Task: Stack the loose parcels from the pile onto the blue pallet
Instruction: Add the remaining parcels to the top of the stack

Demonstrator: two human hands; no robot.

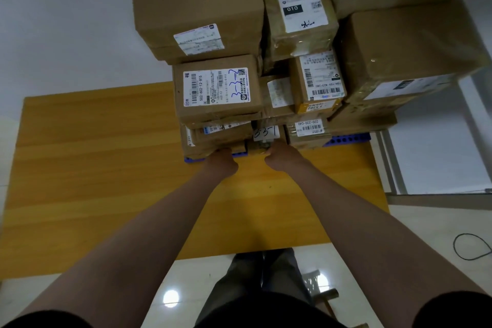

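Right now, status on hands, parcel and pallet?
Both at stack's front base: left hand, right hand, fingers hidden. Just beyond them, parcel marked 3-3-1, low on blue pallet. Tight fit: stacked parcels both sides.

Front-left box (218, 90) label: 502-A02-12-815, plus 3-3-2 penned in blue. The taped box (298, 8) behind shows 010 (white on black). A low box (308, 130) reads 220-220-C40; the white slip (266, 132) beside it, 3-3-1.
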